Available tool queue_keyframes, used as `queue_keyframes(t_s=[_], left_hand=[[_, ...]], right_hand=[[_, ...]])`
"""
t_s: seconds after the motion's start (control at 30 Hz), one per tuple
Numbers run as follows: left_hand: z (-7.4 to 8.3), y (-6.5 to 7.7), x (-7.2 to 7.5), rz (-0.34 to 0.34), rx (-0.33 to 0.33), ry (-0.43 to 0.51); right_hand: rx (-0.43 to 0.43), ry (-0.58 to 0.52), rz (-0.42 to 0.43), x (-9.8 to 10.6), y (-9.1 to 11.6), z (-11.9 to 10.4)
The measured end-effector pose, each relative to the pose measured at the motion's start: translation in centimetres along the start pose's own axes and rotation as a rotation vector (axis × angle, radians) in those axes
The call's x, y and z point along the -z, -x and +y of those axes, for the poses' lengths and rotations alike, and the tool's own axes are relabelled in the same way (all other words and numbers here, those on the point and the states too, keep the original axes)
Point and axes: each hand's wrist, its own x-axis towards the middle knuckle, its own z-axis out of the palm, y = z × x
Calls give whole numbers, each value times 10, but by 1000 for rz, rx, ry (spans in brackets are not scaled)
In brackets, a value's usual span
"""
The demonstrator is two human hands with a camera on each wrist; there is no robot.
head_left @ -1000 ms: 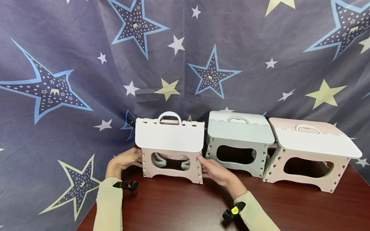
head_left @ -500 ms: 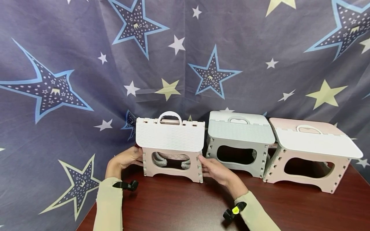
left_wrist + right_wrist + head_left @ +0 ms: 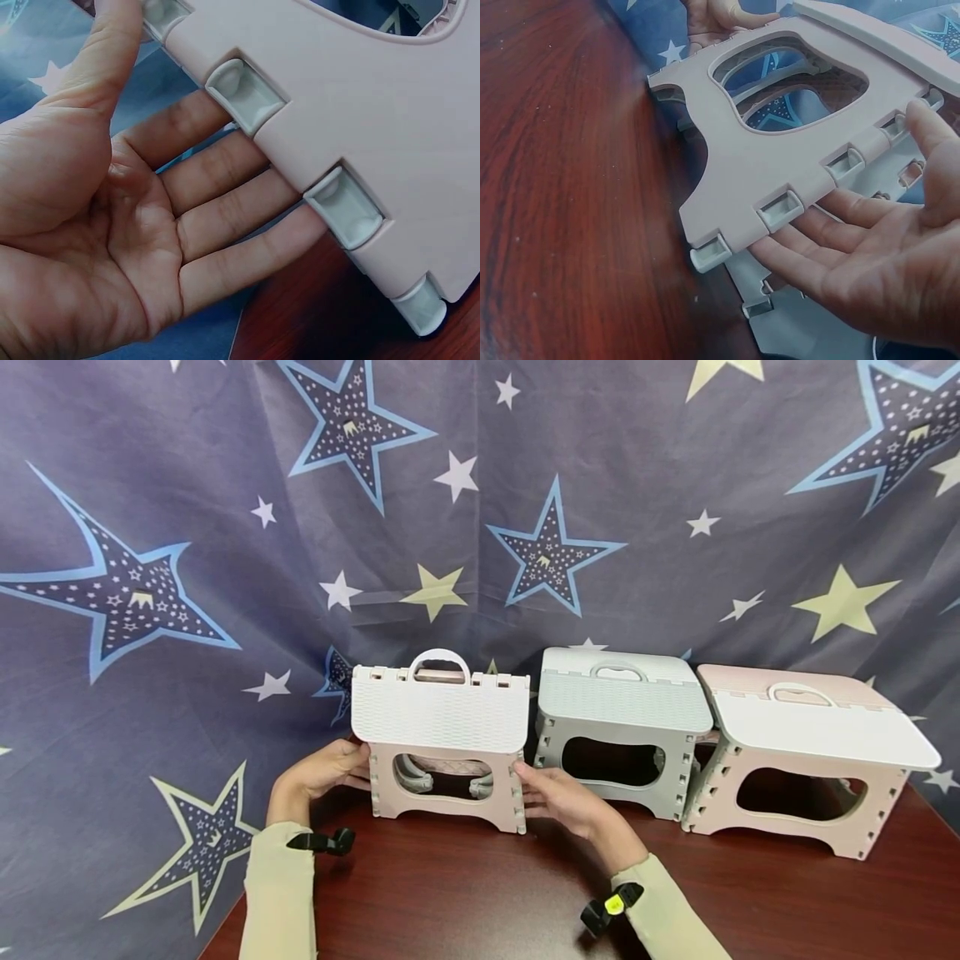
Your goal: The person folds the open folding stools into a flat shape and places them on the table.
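Note:
A small folding step stool (image 3: 438, 718) with a white top half, a raised carry handle (image 3: 439, 653) and pale pink legs stands at the left of the table, its top half sloping down. My left hand (image 3: 324, 773) holds its left leg edge, thumb at the edge and fingers reaching behind the panel. In the left wrist view, the fingers (image 3: 225, 195) pass behind the pink panel (image 3: 375, 112) beside its pale hinge pins. My right hand (image 3: 562, 802) grips the opposite edge; the right wrist view shows the thumb (image 3: 930, 127) over the edge and fingers underneath.
To the right stands a grey-green folding stool (image 3: 626, 706), unfolded. Beyond it is another unfolded stool (image 3: 817, 731), pink and white. All are on a dark red wooden table (image 3: 465, 893), with a star-patterned curtain (image 3: 247, 577) hanging behind. Black camera mounts (image 3: 330, 842) sit on the wrists.
Almost nothing differs. Both hands keep their hold at the stool's sides, and the left wrist has shifted slightly to the left.

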Motion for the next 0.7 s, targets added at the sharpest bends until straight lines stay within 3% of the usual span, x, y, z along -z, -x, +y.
queue_keyframes(t_s=[0.7], left_hand=[[7, 0, -1, 83, 61, -20]], right_hand=[[-43, 31, 125, -8, 3, -10]])
